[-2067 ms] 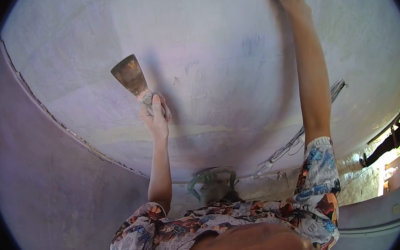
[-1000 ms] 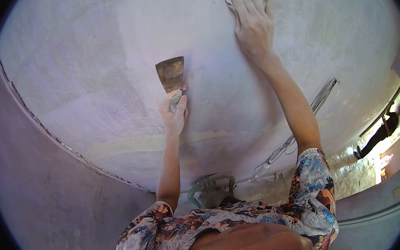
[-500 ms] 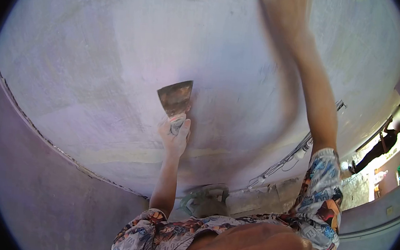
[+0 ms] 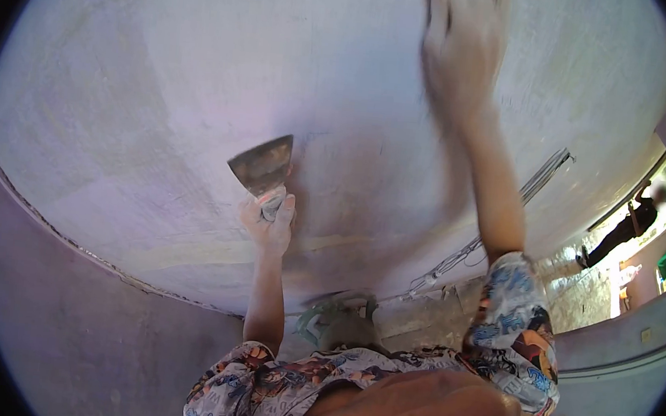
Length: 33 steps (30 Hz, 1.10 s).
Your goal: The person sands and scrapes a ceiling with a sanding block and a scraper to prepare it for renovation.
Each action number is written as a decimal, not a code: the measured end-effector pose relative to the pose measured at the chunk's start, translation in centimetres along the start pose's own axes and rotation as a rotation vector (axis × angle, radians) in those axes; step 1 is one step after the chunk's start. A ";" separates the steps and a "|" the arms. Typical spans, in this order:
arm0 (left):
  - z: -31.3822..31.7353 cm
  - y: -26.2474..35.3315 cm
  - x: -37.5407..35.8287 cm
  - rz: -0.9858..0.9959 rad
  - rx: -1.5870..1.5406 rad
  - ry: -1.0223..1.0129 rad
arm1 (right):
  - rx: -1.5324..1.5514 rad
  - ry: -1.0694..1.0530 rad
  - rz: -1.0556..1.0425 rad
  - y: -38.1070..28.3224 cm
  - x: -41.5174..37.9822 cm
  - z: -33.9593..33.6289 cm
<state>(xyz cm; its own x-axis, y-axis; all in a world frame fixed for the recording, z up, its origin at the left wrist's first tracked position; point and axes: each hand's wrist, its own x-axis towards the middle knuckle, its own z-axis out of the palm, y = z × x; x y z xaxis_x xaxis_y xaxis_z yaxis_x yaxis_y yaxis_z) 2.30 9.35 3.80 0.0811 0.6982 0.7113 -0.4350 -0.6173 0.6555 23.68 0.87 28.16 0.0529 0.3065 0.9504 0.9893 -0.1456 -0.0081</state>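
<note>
My left hand [image 4: 268, 222] is closed round the handle of a putty knife [image 4: 264, 166], its wide, stained metal blade pointing up in front of the wall [image 4: 227, 64]. Pale dust or plaster coats the fingers. Higher up on the right, my right hand [image 4: 464, 53] lies against the wall with its fingers stretched upward. It is smeared by motion, and the top edge of the view cuts off the fingertips. I see nothing in it, though its palm is hidden. The wall has pale, patchy plaster and catches the shadow of my right arm.
A bundle of cables [image 4: 499, 215] hangs along the wall at right. Low down, a greenish object [image 4: 346, 324] is partly hidden by my shirt. Another person [image 4: 633, 222] stands by a bright opening at far right. A cracked seam [image 4: 69, 240] borders the left wall.
My right hand has slid lower in the view, so more of its fingers show. The putty knife and my left hand have shifted slightly left, and the view has turned a little.
</note>
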 end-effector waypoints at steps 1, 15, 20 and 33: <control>0.4 0.4 -0.2 0.015 -0.005 -0.028 | 0.038 0.344 -0.220 1.9 -4.6 3.1; 1.9 0.1 0.2 -0.029 -0.222 0.056 | -0.120 0.093 -0.071 2.4 -14.1 5.3; 1.5 -0.8 -0.2 -0.035 -0.119 0.069 | -0.027 -0.237 0.377 4.9 3.3 -1.4; 1.9 -0.3 0.1 -0.029 -0.143 0.094 | 0.024 0.198 -0.043 3.7 -8.6 2.6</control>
<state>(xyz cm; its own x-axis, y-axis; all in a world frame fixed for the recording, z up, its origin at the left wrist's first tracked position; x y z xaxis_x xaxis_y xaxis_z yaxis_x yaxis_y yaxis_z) 4.15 8.96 4.14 0.0148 0.7501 0.6612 -0.5573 -0.5428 0.6283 27.22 0.13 19.14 -0.0147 0.1211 0.9925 0.9931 -0.1134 0.0286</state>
